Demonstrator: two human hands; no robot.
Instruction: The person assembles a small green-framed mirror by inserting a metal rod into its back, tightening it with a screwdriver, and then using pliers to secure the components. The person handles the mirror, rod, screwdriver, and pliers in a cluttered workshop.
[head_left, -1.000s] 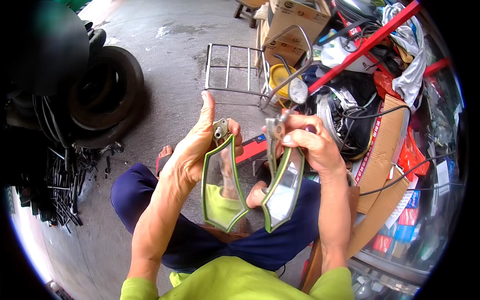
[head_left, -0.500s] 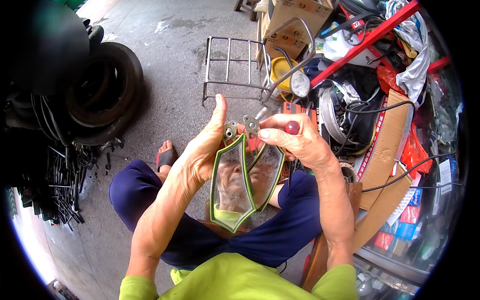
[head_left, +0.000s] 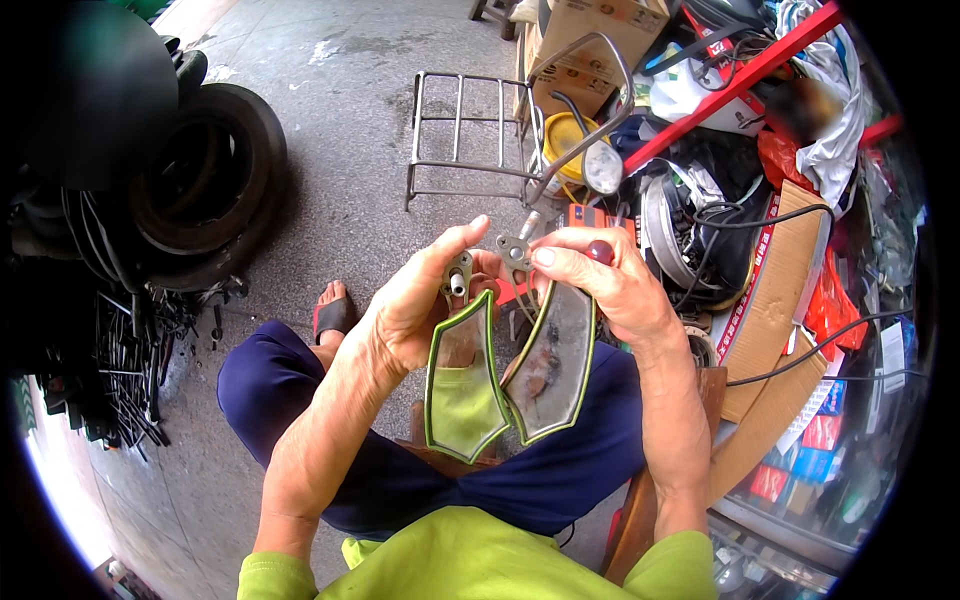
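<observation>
Two green-rimmed side mirrors hang over my lap, their lower tips meeting. My left hand, thumb stretched up, is closed on the left mirror near its metal mounting bracket; green cloth shows in its glass. With thumb and fingers my right hand grips the right mirror by its bracket. That glass looks grey and smudged. A dark red round knob sticks out between my right fingers; the rest of what it belongs to is hidden.
A metal rack stands ahead on the grey floor. Tyres and a heap of thin dark rods lie left. To the right are a yellow-lidded bucket, cardboard, cables and a red bar.
My right hand has moved slightly right and turned its mirror, so more of its glass shows, apart from the left one. The left hand has tilted and its thumb has come down.
</observation>
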